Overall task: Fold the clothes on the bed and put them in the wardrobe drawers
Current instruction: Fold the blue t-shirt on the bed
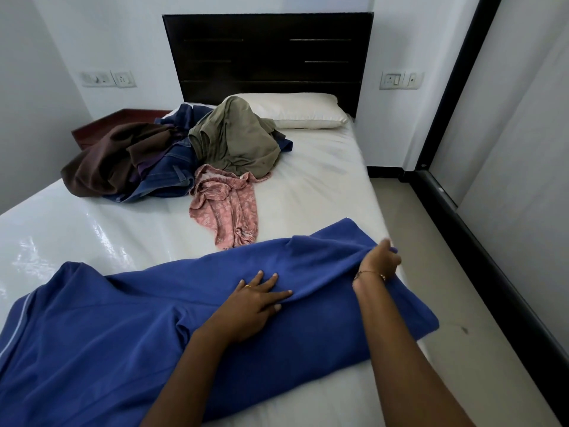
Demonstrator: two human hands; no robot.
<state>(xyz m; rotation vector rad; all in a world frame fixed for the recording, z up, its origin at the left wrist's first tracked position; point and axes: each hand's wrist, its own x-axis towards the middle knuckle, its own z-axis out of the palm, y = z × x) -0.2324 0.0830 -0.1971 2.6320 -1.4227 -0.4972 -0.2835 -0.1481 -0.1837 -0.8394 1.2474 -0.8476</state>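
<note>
A blue garment (pixel 154 318) lies spread across the near end of the bed (pixel 323 180), long axis left to right, the left hand (pixel 255 300) pressing flat on it, the right hand (pixel 380 260) pinching its far-right edge, beyond them a pile of unfolded clothes (pixel 172 155).

The blue garment (pixel 123 328) at the bed's near edge is matt knit cloth, softly creased. The bed sheet (pixel 314 167) looks smooth, glossy toward the left edge. The pink garment (pixel 234 211) is thin printed cloth. The headboard (pixel 268 53) is dark wood with a dull sheen. The pillow (pixel 295 114) is smooth cream fabric.
</note>
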